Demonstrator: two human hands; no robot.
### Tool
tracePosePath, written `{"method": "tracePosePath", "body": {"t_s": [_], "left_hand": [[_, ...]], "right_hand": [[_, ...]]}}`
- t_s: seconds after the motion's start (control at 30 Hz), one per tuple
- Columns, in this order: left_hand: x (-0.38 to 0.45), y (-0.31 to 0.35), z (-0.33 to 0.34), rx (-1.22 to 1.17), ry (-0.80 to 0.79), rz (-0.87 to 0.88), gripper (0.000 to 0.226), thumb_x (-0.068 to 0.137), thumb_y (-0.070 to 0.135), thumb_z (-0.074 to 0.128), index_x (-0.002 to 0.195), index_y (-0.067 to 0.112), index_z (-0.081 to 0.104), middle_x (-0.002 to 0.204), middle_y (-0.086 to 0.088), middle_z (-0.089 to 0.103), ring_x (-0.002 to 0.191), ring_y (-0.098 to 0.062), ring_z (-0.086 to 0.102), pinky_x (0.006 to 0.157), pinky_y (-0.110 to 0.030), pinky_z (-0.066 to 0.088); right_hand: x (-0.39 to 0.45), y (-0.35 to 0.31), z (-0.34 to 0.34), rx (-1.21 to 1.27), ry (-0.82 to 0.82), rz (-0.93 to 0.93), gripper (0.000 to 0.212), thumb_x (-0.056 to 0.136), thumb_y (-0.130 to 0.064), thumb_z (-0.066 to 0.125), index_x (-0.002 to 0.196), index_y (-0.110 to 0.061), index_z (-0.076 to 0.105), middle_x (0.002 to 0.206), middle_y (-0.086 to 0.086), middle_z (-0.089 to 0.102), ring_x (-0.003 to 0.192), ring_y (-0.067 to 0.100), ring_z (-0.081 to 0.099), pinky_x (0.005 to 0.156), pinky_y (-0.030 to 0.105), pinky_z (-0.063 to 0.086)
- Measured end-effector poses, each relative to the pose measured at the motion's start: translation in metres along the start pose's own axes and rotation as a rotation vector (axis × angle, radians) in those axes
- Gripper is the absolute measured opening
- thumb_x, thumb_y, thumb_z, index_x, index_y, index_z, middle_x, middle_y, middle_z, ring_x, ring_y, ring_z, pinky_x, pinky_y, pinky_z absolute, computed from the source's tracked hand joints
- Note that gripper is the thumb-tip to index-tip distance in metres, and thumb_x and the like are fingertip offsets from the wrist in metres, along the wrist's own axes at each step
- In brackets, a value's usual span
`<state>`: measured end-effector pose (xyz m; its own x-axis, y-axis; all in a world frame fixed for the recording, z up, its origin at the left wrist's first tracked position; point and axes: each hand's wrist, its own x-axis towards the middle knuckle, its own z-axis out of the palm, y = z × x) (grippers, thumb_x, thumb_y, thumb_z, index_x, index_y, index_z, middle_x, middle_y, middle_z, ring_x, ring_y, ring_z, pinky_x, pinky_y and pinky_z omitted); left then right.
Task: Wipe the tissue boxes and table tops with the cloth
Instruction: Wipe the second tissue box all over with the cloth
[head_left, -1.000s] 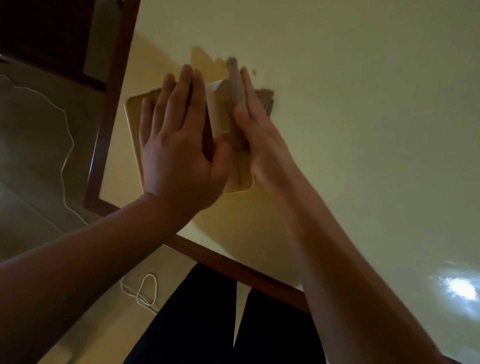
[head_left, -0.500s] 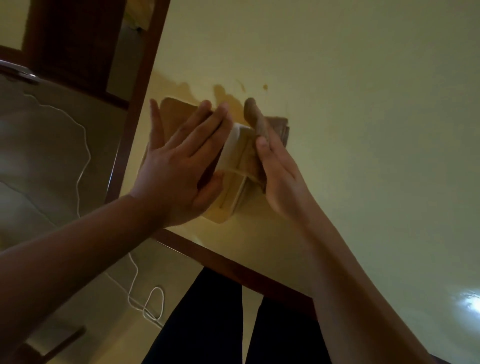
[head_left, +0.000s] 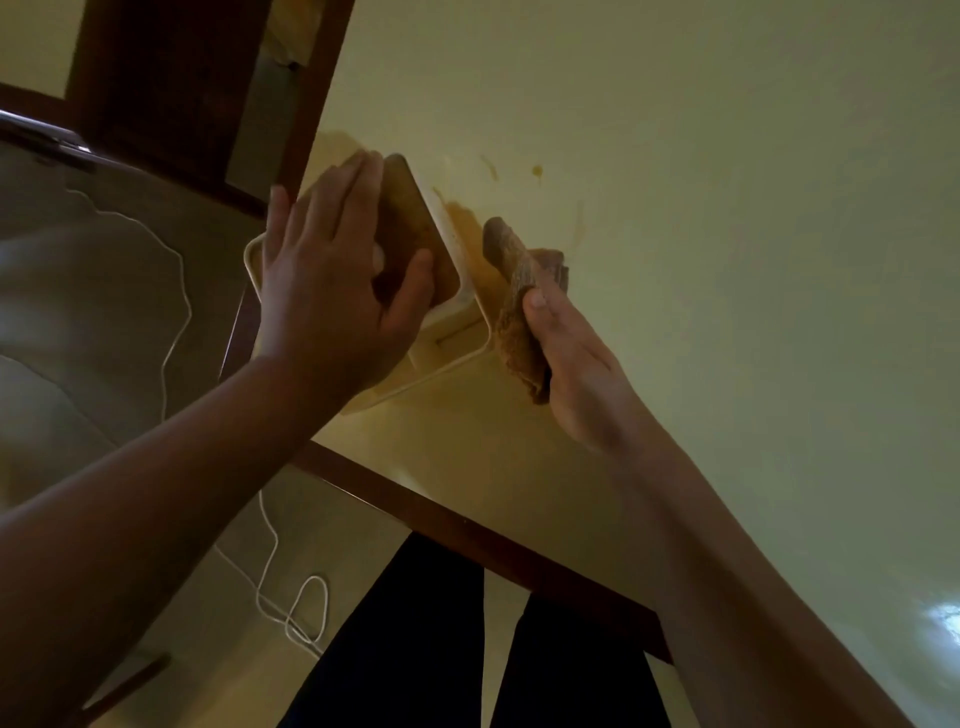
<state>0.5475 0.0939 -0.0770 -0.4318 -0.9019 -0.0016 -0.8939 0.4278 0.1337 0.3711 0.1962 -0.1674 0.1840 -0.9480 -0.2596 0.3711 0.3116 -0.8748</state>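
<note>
A cream tissue box (head_left: 457, 332) with a brown top panel stands tilted near the left corner of the pale table top (head_left: 701, 234). My left hand (head_left: 332, 291) lies over the box's upper face, fingers spread and thumb hooked on its near edge. Just right of the box, my right hand (head_left: 576, 364) grips a folded brown cloth (head_left: 522, 312), held against the box's right side. The cloth's far end sticks up past my fingers.
The table has a dark wooden rim (head_left: 467, 525) running along its near and left edges. A white cord (head_left: 270, 587) loops on the tiled floor to the left. Small brownish marks (head_left: 536, 170) dot the table top beyond the box. My dark trouser legs (head_left: 415, 639) stand below the edge.
The box has turned and tipped, its brown face now up under my left hand. My right hand with the cloth has slid off the box's top to its right side.
</note>
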Motion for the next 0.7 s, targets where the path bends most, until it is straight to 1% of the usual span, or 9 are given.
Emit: {"method": "tracePosePath", "body": {"t_s": [0.1,0.17,0.23,0.3,0.37,0.47,0.57,0.6,0.7], "left_hand": [[0.0,0.008,0.004,-0.05,0.008,0.124,0.077,0.098,0.052,0.051,0.156,0.005,0.037,0.156,-0.013,0.044,0.142,-0.031,0.043,0.118,-0.063,0.03],[-0.003,0.016,0.006,-0.068,-0.003,0.193,0.081,0.097,0.053,0.052,0.156,0.0,0.035,0.154,-0.018,0.044,0.142,-0.035,0.042,0.116,-0.065,0.032],[-0.005,0.018,0.008,0.011,0.024,0.207,0.087,0.096,0.057,0.049,0.156,-0.004,0.033,0.156,-0.023,0.042,0.146,-0.038,0.038,0.121,-0.064,0.024],[-0.005,0.018,0.009,0.074,0.029,0.199,0.09,0.095,0.062,0.045,0.155,-0.004,0.036,0.156,-0.023,0.042,0.148,-0.039,0.037,0.123,-0.064,0.019],[-0.004,0.017,0.009,0.058,0.011,0.187,0.088,0.094,0.062,0.044,0.154,-0.002,0.038,0.152,-0.022,0.046,0.143,-0.038,0.042,0.123,-0.063,0.02],[-0.002,0.018,0.008,0.023,-0.001,0.185,0.086,0.092,0.058,0.048,0.154,-0.002,0.038,0.149,-0.022,0.048,0.139,-0.039,0.045,0.12,-0.062,0.026],[-0.002,0.018,0.01,0.018,-0.017,0.193,0.087,0.094,0.058,0.045,0.153,-0.005,0.037,0.149,-0.026,0.046,0.137,-0.041,0.043,0.115,-0.063,0.034],[-0.002,0.018,0.011,0.018,-0.022,0.194,0.087,0.094,0.059,0.044,0.153,-0.005,0.037,0.15,-0.027,0.045,0.137,-0.042,0.043,0.115,-0.063,0.035],[-0.001,0.017,0.012,0.005,-0.023,0.192,0.088,0.095,0.06,0.043,0.153,-0.006,0.038,0.149,-0.028,0.045,0.137,-0.043,0.043,0.114,-0.062,0.036]], "right_hand": [[-0.009,0.003,0.008,0.039,-0.009,-0.014,0.061,0.112,-0.033,0.026,0.17,-0.016,0.014,0.164,0.005,0.039,0.148,0.01,0.042,0.122,0.028,0.038],[-0.019,0.005,0.018,0.079,-0.007,0.002,0.063,0.112,-0.036,0.026,0.171,-0.022,0.009,0.168,0.013,0.031,0.15,0.018,0.039,0.119,0.036,0.043],[-0.03,0.009,0.029,0.102,0.014,0.003,0.068,0.111,-0.04,0.031,0.171,-0.024,0.001,0.177,0.008,0.012,0.162,0.024,0.02,0.128,0.054,0.031],[-0.038,0.012,0.035,0.103,0.058,0.014,0.074,0.11,-0.043,0.034,0.17,-0.023,-0.002,0.178,0.003,0.008,0.163,0.02,0.015,0.13,0.057,0.023],[-0.04,0.011,0.039,0.119,0.076,0.008,0.075,0.109,-0.043,0.034,0.17,-0.022,-0.003,0.178,0.003,0.009,0.163,0.017,0.018,0.131,0.053,0.023],[-0.029,0.008,0.039,0.145,0.081,-0.001,0.074,0.109,-0.041,0.031,0.17,-0.02,-0.005,0.178,0.002,0.008,0.161,0.012,0.021,0.13,0.04,0.029],[-0.007,0.004,0.033,0.16,0.093,-0.002,0.073,0.111,-0.045,0.03,0.17,-0.02,-0.004,0.178,0.004,0.008,0.163,0.018,0.019,0.129,0.048,0.031],[0.004,0.001,0.03,0.156,0.09,-0.007,0.069,0.112,-0.042,0.027,0.17,-0.019,-0.005,0.178,0.003,0.007,0.162,0.016,0.021,0.128,0.047,0.033],[0.044,-0.014,0.021,0.112,0.071,-0.02,0.059,0.117,-0.031,0.016,0.17,-0.017,-0.005,0.176,-0.008,-0.002,0.157,-0.003,0.019,0.126,0.031,0.034]]}}
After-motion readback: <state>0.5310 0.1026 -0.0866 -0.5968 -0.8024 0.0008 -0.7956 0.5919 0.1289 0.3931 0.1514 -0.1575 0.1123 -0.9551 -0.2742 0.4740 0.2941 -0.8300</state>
